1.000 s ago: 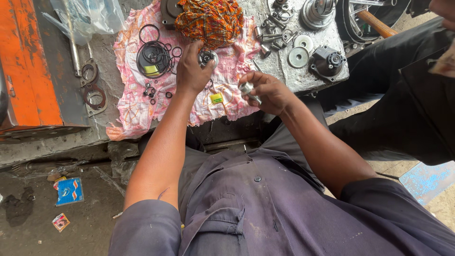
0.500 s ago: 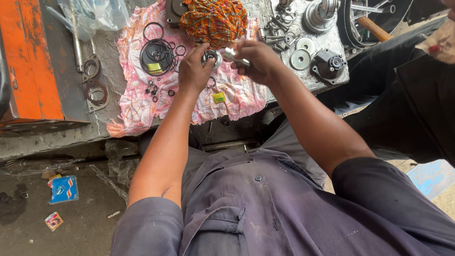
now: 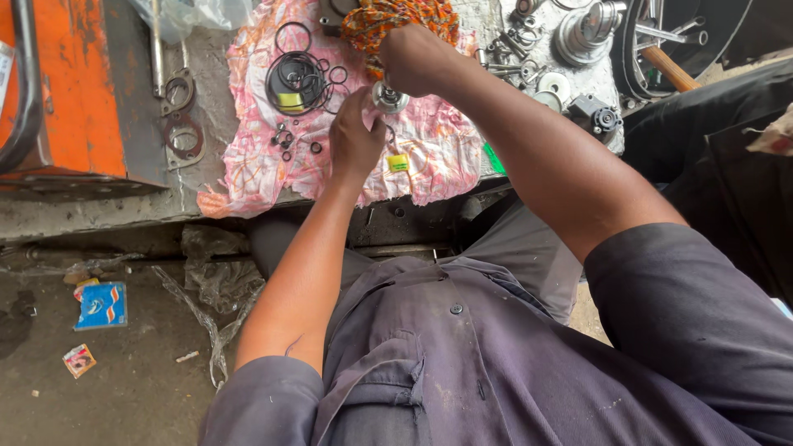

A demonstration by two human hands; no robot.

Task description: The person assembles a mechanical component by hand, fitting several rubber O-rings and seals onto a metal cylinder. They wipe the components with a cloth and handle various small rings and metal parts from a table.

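My left hand [image 3: 353, 136] and my right hand [image 3: 415, 59] meet over a pink patterned cloth [image 3: 429, 153] spread on a bench. Together they hold a small round metal part [image 3: 388, 97], the left from below, the right from above. An orange and green rag [image 3: 388, 18] lies just behind my right hand. Black rubber rings and seals [image 3: 297, 78] lie on the cloth to the left of my hands, with several tiny rings [image 3: 285, 139] below them. A small yellow tag [image 3: 398, 163] sits on the cloth near my left wrist.
Metal gaskets [image 3: 183, 132] lie on the bench [image 3: 116, 206] left of the cloth, beside an orange machine body [image 3: 66, 91]. Metal parts [image 3: 582, 33], a black fitting [image 3: 599, 116] and a wheel [image 3: 686, 33] sit at right. Wrappers [image 3: 101, 304] litter the floor.
My right hand has risen from the cloth's lower edge to the top, meeting my left hand at the metal part. My left hand has stayed put.
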